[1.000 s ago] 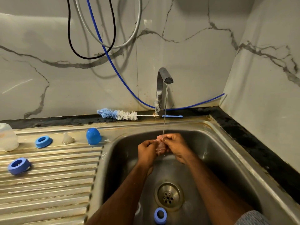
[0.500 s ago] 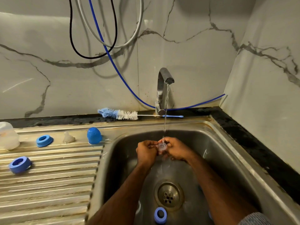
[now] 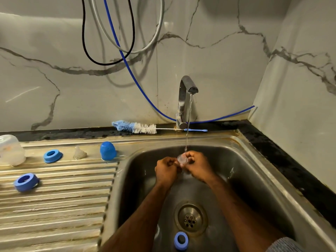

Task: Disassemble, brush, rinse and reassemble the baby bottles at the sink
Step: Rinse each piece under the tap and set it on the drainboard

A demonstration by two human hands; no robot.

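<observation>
My left hand (image 3: 166, 170) and my right hand (image 3: 198, 166) together pinch a clear silicone teat (image 3: 182, 159) over the sink basin, right under the thin water stream from the tap (image 3: 187, 93). On the drainboard lie two blue collar rings (image 3: 52, 156) (image 3: 25, 181), another clear teat (image 3: 79, 152), a blue cap (image 3: 108, 150) and a translucent bottle (image 3: 11, 150) at the far left. A third blue ring (image 3: 181, 240) sits in the basin near the drain. A blue and white bottle brush (image 3: 138, 127) lies on the back ledge.
The steel sink (image 3: 263, 182) has a round drain (image 3: 190, 218) at its near middle. Black, grey and blue hoses (image 3: 127, 60) hang on the marble wall behind. A dark counter strip (image 3: 291, 160) runs along the right side.
The view has shifted slightly. Both hands stay under the stream and have turned the teat between the fingers, so its clear round rim now shows.
</observation>
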